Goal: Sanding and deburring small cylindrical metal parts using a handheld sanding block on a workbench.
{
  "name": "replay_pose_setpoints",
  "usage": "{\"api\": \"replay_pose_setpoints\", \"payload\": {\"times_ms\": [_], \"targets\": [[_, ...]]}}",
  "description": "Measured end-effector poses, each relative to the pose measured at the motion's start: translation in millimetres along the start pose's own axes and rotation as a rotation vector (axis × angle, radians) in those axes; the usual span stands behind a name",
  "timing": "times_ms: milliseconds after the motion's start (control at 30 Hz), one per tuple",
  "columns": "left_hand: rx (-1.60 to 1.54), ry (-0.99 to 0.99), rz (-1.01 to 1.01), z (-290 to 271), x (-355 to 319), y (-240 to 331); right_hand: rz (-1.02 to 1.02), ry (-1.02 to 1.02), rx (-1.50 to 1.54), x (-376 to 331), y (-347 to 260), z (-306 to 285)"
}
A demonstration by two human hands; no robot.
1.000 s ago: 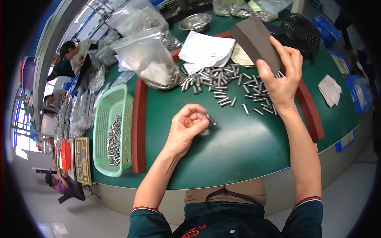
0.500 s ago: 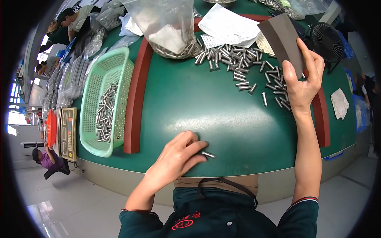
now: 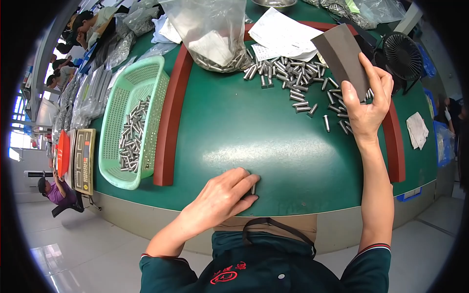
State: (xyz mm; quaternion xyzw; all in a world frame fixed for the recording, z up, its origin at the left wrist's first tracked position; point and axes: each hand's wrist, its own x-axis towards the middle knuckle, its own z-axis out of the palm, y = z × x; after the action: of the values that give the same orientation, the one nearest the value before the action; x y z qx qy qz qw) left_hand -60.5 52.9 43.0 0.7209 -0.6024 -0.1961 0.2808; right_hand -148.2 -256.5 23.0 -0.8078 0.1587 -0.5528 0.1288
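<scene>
Head view: the left hand (image 3: 222, 198) lies palm-down at the near edge of the green table (image 3: 220, 122), fingers curled narrow over a small metal pin (image 3: 253, 189). Only the pin's end shows past the fingertips; its long axis looks to run roughly near-to-far, pointing away from the person, prob. pressed flat to the top so it can't roll off.

The right hand (image 3: 365, 105) is raised at the far right, clamped tight on a dark flat card (image 3: 342, 58), thumb on the near face, fingers behind. Card stands tilted, lower edge down among the loose pins (image 3: 298, 80), apparently as a scraper or fence.

More pins lie in the green basket (image 3: 156, 83) to the left, w/ a clear bag (image 3: 212, 29) beyond.
</scene>
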Motion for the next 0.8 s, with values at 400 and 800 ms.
{"api": "replay_pose_setpoints", "payload": {"times_ms": [400, 800], "targets": [[-1.099, 0.371, -0.348, -18.1, 52.8, -59.4, -0.031, -0.108, 0.009, -8.5, -10.1, 4.0], [-1.348, 0.361, -0.372, -21.7, 40.0, -67.1, -0.059, -0.189, 0.026, -10.6, -20.8, 7.8]]}}
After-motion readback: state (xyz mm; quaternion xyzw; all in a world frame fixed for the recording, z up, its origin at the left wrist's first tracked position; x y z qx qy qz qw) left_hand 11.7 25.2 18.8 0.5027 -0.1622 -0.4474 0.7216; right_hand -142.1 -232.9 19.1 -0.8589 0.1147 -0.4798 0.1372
